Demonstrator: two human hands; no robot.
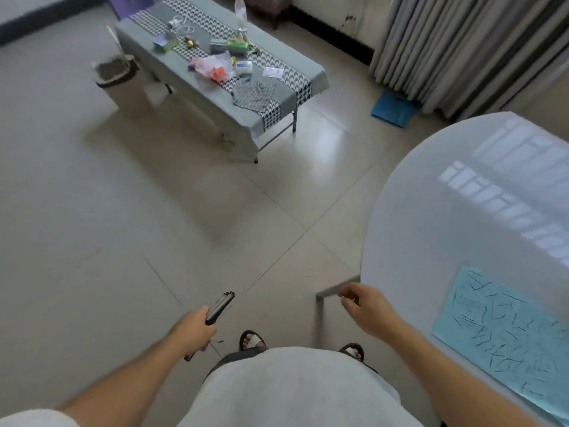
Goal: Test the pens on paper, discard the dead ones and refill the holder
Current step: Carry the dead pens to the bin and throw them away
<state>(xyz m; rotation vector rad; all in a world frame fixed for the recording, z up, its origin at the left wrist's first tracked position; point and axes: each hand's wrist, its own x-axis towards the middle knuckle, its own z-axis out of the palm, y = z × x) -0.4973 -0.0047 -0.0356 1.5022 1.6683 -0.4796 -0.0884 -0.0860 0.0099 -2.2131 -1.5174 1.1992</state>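
I see my left grip curled round a bundle of dark pens, held low over the tiled floor, tips pointing far. My right grip hangs loosely curled and holds nothing, just left of the round white desk. The blue test paper, covered in dark scribbles, lies on that desk's near right. I can read no writing there. A bin stands far left beside a cluttered desk.
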